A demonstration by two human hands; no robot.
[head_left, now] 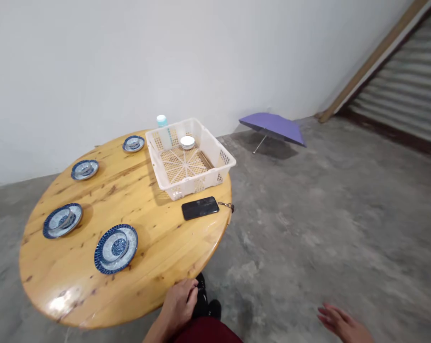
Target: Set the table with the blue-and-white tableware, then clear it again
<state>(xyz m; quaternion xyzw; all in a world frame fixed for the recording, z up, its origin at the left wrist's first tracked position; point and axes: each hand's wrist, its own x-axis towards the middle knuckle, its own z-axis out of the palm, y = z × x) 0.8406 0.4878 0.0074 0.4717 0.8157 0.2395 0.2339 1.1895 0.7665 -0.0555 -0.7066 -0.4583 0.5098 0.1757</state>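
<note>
Worktop [161,252]: four plates [100,257] spaced along the rim, apparently giving each room; basket [201,183] near the far edge, its walls containing white dishes [187,142]; left hand [182,299] at near edge, grip unclear; right hand [341,322] empty, fingers loosely extended

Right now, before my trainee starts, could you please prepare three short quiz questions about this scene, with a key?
1. How many round blue-and-white patterned plates lie on the shiny yellow wooden table?
2. True or false: the open purple umbrella rests on the grey floor.
3. Which bare hand of the person is nearer to the table?

Key:
1. Four.
2. True.
3. The left hand, at the table's edge; the right hand is well away from it.
</note>
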